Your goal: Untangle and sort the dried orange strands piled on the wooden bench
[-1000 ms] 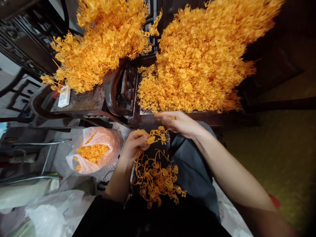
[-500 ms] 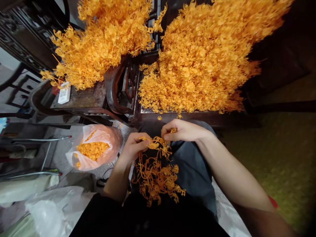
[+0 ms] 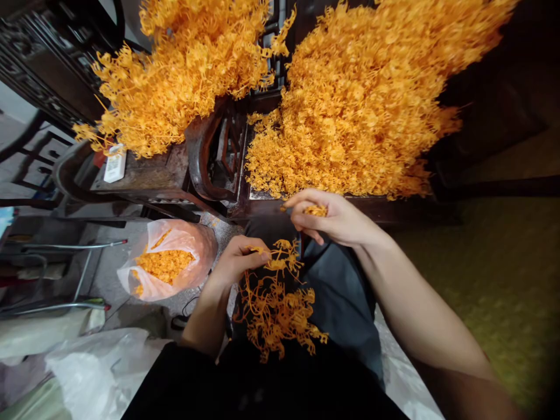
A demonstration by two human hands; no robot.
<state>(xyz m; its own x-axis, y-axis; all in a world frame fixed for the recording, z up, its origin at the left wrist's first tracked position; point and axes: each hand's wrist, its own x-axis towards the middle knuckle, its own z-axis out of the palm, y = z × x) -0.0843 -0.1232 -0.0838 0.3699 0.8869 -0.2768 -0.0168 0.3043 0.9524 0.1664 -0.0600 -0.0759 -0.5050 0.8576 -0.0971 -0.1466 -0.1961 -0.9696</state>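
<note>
Stringy orange sprig [image 3: 282, 256] is in your left hand [image 3: 238, 259], pinched btwn thumb & finger, w/ its curly end poking out to the right. Your right hand [image 3: 339, 219] is just right of it, a bit farther off. Its fingers curl in & grip small orange bits [image 3: 317, 210], w/ the pointer finger stuck out left. More loose orange sprigs [image 3: 284, 315] lie near, on your lap, by your black shirt [image 3: 262, 391] & gray pants [image 3: 343, 297].

Big orange pile [image 3: 359, 105] is far & right, on the dark wood tabletop [image 3: 376, 206]. The other orange pile [image 3: 188, 76] is far & left, w/ a wood seat [image 3: 161, 175] under part of it. White box [image 3: 114, 167] is on that seat, by the pile's edge. Pink plastic bag [image 3: 205, 256] sits on the floor [image 3: 179, 303], left of your left hand, w/ orange stuff [image 3: 166, 265] inside. Clear plastic bag [image 3: 91, 373] is near & left.
</note>
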